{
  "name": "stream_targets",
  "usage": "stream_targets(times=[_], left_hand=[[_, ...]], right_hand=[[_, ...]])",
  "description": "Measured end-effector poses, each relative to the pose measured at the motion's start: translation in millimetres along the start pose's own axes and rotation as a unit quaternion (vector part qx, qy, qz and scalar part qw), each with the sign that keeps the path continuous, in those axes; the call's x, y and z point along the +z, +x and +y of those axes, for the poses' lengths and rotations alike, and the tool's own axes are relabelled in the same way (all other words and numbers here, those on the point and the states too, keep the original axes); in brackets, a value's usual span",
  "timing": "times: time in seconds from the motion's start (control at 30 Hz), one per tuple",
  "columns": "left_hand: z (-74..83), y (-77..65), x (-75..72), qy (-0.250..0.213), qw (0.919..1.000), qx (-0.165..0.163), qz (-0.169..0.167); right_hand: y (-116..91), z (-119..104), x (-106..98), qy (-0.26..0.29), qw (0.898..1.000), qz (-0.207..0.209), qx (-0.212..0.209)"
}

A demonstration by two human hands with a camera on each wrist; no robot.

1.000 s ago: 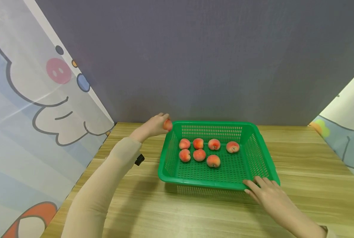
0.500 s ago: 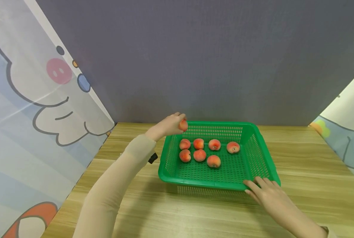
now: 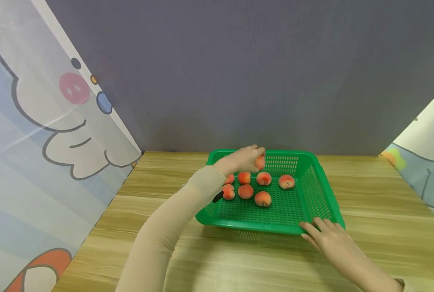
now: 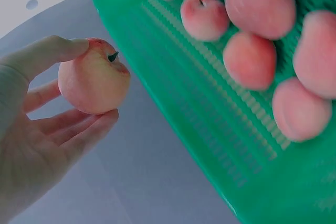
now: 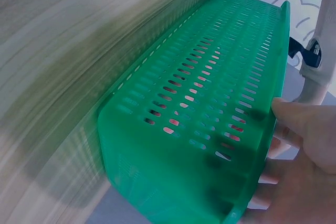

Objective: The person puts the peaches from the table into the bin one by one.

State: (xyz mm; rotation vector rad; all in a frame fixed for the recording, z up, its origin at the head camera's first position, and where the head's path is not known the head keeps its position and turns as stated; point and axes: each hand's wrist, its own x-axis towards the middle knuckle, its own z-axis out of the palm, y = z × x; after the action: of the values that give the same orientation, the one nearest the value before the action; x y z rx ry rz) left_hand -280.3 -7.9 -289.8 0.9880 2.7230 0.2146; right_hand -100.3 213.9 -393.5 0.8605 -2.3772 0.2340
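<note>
My left hand (image 3: 244, 159) pinches a peach (image 3: 259, 163) above the rear part of a green plastic basket (image 3: 260, 227). In the left wrist view, thumb and fingers close around this peach (image 4: 94, 82), with its stem hollow facing outward. Several red-yellow peaches (image 3: 263, 199) lie in two loose rows on the basket floor; my left forearm partly covers those on the left. At the front right corner, my right hand (image 3: 330, 239) grips the basket rim. In the right wrist view, its thumb is on the outer side (image 5: 286, 111) and its fingers reach over the rim.
The basket stands on a wood-grain table (image 3: 158, 178) close to a grey upright panel (image 3: 246, 77). Cartoon-printed curtains (image 3: 31, 170) hang at the left and right. A black device (image 3: 218, 197) is strapped at my left wrist.
My left hand has carried the peach rightward from beside the basket's back left corner to over its rear middle. The right hand stays on the rim.
</note>
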Motion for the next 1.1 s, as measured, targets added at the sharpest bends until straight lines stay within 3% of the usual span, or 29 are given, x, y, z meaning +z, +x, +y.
stream_targets(times=[0.33,0.6,1.1], left_hand=[[33.6,26.7,25.4,0.005,0.9984,0.017,-0.054],[50.2,41.8,40.4,0.055,0.9949,0.065,-0.054],[75.1,58.5,67.6,0.074,0.9903,0.015,-0.117]], right_hand=[[-2.2,-0.8,-1.8,0.006,1.000,-0.005,0.004],[-1.5,-0.8,-1.1,0.002,1.000,0.000,0.003],[-2.4,0.6,-0.7,0.004,1.000,-0.017,0.006]])
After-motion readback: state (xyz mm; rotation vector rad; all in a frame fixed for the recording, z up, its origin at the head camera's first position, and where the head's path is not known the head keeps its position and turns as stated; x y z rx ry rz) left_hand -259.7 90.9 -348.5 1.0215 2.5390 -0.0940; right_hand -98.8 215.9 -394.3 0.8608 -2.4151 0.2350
